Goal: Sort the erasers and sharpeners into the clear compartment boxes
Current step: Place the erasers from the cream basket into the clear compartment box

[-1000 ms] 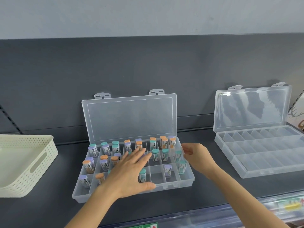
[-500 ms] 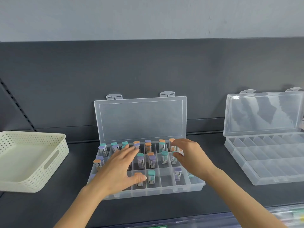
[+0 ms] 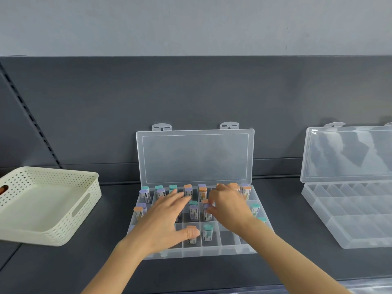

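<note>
Clear compartment box [image 3: 212, 252] with its lid up, pastel-capped erasers [image 3: 194, 212] upright inside.
My left hand [image 3: 163, 221] lies spread flat over them; my right hand [image 3: 230, 209] is curled, perhaps pinching one.

Cream perforated basket [image 3: 63, 232] is set at the left of a dark grey shelf [image 3: 63, 270]. A slot handle is cut in its right wall. A dark grey back panel [image 3: 191, 92] is mounted behind the shelf. A slotted upright strip [image 3: 31, 117] is fixed at the panel's left. A pale wall [image 3: 191, 24] is seen above.

Even soft light, wide-angle edge bending
</note>
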{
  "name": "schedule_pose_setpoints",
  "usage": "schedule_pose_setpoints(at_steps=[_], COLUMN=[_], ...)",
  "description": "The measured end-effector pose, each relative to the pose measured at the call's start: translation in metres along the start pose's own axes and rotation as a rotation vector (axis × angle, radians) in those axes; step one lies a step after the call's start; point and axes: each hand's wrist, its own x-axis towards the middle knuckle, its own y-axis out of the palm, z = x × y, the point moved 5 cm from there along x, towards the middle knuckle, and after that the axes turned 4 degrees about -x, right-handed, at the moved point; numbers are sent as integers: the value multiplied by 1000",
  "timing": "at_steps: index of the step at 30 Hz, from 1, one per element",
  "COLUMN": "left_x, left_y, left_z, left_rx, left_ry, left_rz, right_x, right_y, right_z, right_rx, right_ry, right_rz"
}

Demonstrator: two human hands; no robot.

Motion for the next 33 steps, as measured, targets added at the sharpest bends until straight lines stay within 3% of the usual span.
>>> schedule_pose_setpoints(at_steps=[9, 18, 33], left_x=[0, 3, -4], left_y=[-2, 11, 14], left_z=[-17, -44, -42], left_rx=[47, 76, 14], left_ry=[81, 164, 98], left_rz=[-16, -1, -17], right_x=[-27, -51, -50], right_y=[-52, -28, -20], right_z=[-25, -26, -23], right_rx=[304, 237, 149], right_ry=[40, -44, -106], right_rz=[-17, 173, 157])
